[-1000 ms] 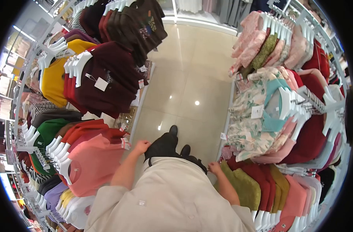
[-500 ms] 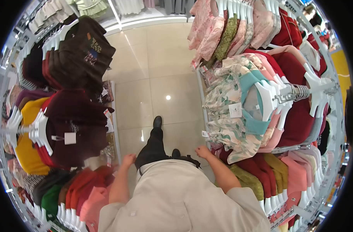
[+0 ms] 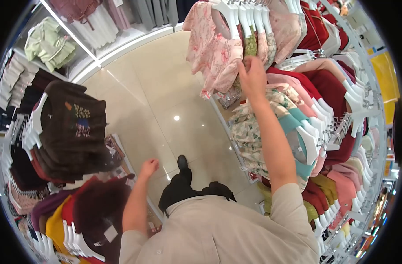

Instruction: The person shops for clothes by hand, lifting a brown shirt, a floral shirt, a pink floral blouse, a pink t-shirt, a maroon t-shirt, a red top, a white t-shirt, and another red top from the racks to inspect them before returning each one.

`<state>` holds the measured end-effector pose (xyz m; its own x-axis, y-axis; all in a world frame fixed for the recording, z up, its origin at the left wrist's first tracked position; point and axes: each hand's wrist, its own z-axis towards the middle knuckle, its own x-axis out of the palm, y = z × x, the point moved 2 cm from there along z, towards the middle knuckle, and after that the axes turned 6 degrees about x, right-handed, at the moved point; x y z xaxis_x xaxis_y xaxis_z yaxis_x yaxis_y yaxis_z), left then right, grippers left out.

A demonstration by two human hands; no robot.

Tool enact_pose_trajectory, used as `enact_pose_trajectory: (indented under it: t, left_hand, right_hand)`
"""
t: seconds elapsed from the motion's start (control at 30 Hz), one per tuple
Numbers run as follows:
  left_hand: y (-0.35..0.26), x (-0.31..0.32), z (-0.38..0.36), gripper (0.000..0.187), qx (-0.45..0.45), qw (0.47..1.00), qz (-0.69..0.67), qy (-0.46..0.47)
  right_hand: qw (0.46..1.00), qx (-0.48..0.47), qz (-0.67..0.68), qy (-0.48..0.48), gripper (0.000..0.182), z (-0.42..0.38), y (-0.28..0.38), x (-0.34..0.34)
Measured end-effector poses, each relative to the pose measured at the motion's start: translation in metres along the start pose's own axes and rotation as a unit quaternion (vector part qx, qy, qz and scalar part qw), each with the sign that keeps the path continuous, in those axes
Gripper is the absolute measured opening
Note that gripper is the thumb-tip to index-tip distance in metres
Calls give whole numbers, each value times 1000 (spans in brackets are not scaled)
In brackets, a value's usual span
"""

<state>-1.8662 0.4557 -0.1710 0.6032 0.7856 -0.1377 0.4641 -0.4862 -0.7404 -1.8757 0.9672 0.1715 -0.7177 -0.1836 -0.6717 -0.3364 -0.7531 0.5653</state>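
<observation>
My right hand (image 3: 253,81) reaches up to the upper rack, its fingertips at the side edge of a pink floral blouse (image 3: 216,61) on a white hanger (image 3: 229,17). Its thumb and fingers are apart, around the gap between that blouse and an olive-green garment (image 3: 250,44). Below the right forearm hangs a white-and-green leaf-print blouse (image 3: 249,136) with a teal collar. My left hand (image 3: 150,167) hangs over the aisle floor, fingers loosely curled together with nothing in them. Nearest to it on the left is a dark brown printed sweatshirt (image 3: 73,127).
Pale tiles cover the aisle floor (image 3: 130,97), with my black shoe (image 3: 182,162) on them. Maroon tops (image 3: 99,207) and a yellow top (image 3: 55,224) hang low on the left rack. A white-framed display (image 3: 117,50) with skirts curves along the far side.
My right hand has risen from beside my hip to the pink floral blouse. My left hand has moved slightly forward. The view has turned right, so the left rack sits lower.
</observation>
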Motion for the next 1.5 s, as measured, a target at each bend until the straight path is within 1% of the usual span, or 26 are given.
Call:
enact_pose_trajectory:
  t: [0.1,0.2,0.27,0.3,0.33,0.37,0.4,0.43,0.47,0.5,0.53,0.57,0.6,0.63,0.67,0.73,0.77,0.87,0.9,1.0,1.13,1.17,1.27,1.3,1.4,1.5]
  left_hand:
    - [-62,-15,35,25,25,1000,1,7]
    - [-116,-20,66,23,63,997,34,41]
    - [-147,-20,86,22,103,990,65,70]
    - [-174,-20,102,25,170,972,148,68]
    - [-209,-19,119,28,236,942,230,65]
    - [-259,-12,133,28,269,928,253,42]
    - [-320,-2,140,30,321,898,299,16]
    - [-383,10,141,32,446,840,307,-21]
    - [-433,21,167,35,519,791,320,-41]
    - [-489,37,174,41,568,753,325,-70]
    - [-542,55,171,44,644,702,291,-90]
    - [-583,70,175,51,663,688,281,-85]
    - [-615,87,181,53,688,657,287,-114]
    - [-638,101,188,56,711,624,292,-144]
    - [-651,110,198,59,708,610,328,-136]
    - [-671,130,210,66,699,581,400,-122]
    - [-673,136,215,58,705,569,407,-115]
    - [-685,142,229,45,684,594,421,-50]
    - [-681,143,233,40,726,578,369,-60]
    - [-683,132,239,39,734,571,367,-28]
    - [-698,109,199,33,744,549,376,-62]
    - [-702,104,185,32,761,535,360,-68]
    - [-696,84,123,33,741,550,381,-51]
    - [-688,73,107,32,748,541,383,-34]
    - [-651,45,35,31,656,625,423,23]
    - [-601,25,-23,32,561,723,402,26]
  right_hand:
    - [987,-63,-134,-62,44,42,4,27]
    - [984,29,-176,19,52,60,10,50]
    - [979,60,-192,34,53,66,11,57]
    - [978,63,-198,33,53,68,7,63]
    - [976,67,-204,31,53,69,4,67]
    - [975,66,-212,18,50,70,4,68]
    - [976,62,-210,9,48,69,3,70]
    - [976,59,-209,0,47,67,1,70]
    - [977,56,-207,-10,45,66,1,71]
    - [979,61,-192,-11,44,66,2,70]
    - [981,67,-179,-10,42,64,3,67]
    - [984,70,-166,-10,40,64,4,64]
    - [984,74,-160,-9,40,64,4,62]
    - [985,76,-155,-8,39,64,4,60]
    - [986,79,-150,-7,39,64,4,58]
    - [987,59,-145,-26,39,65,1,56]
    - [988,57,-143,-30,40,64,-2,56]
    - [986,53,-153,-50,42,68,-1,54]
    - [985,48,-158,-53,42,73,-1,54]
    - [979,27,-194,-48,40,86,3,49]
    - [975,-22,-211,-62,37,101,25,21]
    - [975,-29,-208,-73,39,102,27,12]
    - [983,-66,-159,-64,40,89,38,-25]
    - [987,-70,-137,-36,41,82,42,-39]
    - [992,-55,-85,81,41,55,59,-76]
    - [985,-71,-25,154,41,31,71,-98]
